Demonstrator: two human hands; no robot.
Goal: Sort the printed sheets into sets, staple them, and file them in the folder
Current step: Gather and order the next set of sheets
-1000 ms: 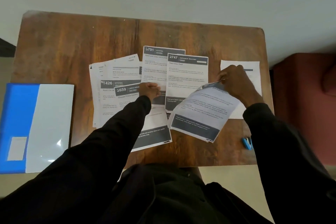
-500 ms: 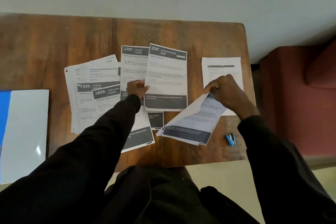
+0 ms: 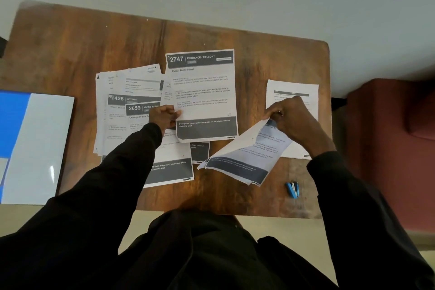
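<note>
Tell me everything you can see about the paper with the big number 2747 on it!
The 2747 sheet is a white printed page, paper by its look. A dark band across its top reads 2747 and ENTRANCE / BALCONY; below comes the title Clean Door Panel, blocks of small text, then a dark band at the bottom. It faces the person, almost straight, on top of other sheets in the middle of the wooden table. The left hand pinches its left edge low down.

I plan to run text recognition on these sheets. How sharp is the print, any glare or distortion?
Head view: headings on the 2747 sheet read clearly, fine print smears; the lifted sheet in the right hand is blurrier; a glare spot marks the folder; the table edges bow.
</note>
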